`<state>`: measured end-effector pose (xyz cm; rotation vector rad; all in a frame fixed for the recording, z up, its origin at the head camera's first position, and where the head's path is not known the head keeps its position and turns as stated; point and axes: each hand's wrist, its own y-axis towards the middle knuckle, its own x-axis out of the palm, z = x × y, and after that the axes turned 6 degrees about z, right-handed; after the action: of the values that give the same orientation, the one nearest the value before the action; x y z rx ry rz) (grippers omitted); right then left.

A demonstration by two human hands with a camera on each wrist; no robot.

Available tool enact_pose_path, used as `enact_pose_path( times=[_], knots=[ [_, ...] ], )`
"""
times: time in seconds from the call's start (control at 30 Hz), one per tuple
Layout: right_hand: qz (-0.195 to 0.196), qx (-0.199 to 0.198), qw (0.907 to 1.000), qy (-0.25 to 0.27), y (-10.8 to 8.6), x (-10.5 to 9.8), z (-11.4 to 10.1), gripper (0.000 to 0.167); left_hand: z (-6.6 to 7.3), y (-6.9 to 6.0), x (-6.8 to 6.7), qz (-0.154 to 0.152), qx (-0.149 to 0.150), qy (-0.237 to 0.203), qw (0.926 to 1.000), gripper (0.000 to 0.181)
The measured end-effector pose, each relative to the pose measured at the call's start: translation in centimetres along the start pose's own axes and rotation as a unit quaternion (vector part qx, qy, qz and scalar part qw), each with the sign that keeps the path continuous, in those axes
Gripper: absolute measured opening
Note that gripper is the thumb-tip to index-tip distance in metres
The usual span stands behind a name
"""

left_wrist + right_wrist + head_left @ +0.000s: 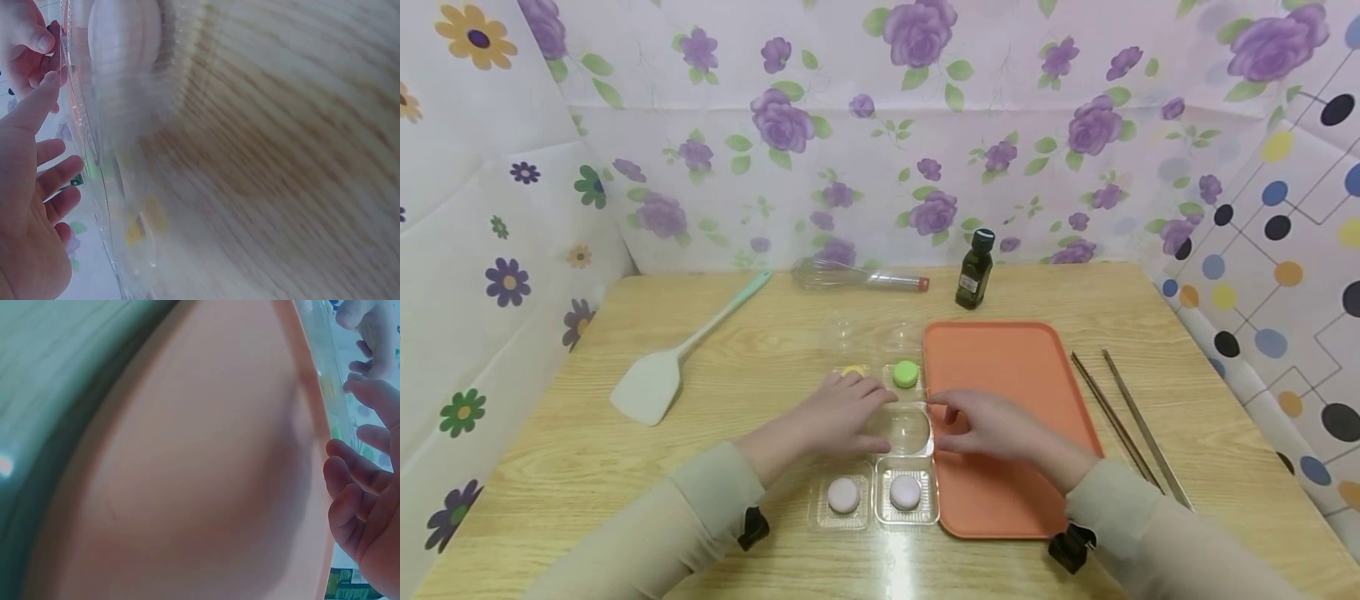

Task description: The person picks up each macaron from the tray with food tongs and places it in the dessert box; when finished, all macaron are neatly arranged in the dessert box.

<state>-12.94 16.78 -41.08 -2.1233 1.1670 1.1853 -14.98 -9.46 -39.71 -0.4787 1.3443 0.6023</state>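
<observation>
Left of the orange tray's [1000, 354] near end, two pale lilac macarons [906, 493] sit in clear plastic compartments [925, 510]. Farther along, both hands are relaxed, gripping nothing visible: the left hand [844, 417] left of the tray, the right hand [992, 425] over its left edge. Beyond them, left of the tray, sits a green macaron [906, 374]; past its far edge stands a dark bottle [974, 273].

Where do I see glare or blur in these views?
Head view: white glare on the light wooden tabletop, at the picture's bottom edge; left wrist view: the round pale-lilac macaron, blurred; right wrist view: the rectangular orange tray, out of focus.
</observation>
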Motion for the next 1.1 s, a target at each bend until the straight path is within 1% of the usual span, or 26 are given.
enact_pose_path(
  times=[0.13, 0.33, 0.47, 0.67, 0.87, 1.1],
  knots=[
    [-0.003, -0.014, 0.9999, -0.004, 0.2, 0.3, -0.1, 0.056, -0.3, -0.3, 0.1, 0.007, 0.001, 0.000, 1.0000, 0.071],
    [-0.003, -0.016, 0.9998, -0.014, 0.5, 0.7, 0.0, 0.053, -0.5, -0.4, 0.1, 0.011, 0.007, 0.003, 0.9999, 0.075],
    [0.000, -0.011, 0.9999, -0.011, 0.5, 0.9, -0.1, 0.049, -0.4, -0.3, 0.1, 0.005, 0.006, 0.006, 1.0000, 0.076],
    [-0.001, -0.002, 1.0000, 0.004, 0.6, 1.1, -0.1, 0.050, -0.3, -0.3, 0.0, 0.004, 0.005, 0.009, 0.9999, 0.076],
    [0.015, 0.002, 0.9996, 0.022, 0.7, 1.0, -0.3, 0.050, -0.5, -0.4, 0.0, -0.004, -0.004, 0.005, 1.0000, 0.080],
    [0.044, -0.019, 0.9986, 0.023, 0.7, 0.8, -0.4, 0.047, -0.7, -0.4, -0.1, 0.004, -0.013, -0.005, 0.9999, 0.085]
  ],
)
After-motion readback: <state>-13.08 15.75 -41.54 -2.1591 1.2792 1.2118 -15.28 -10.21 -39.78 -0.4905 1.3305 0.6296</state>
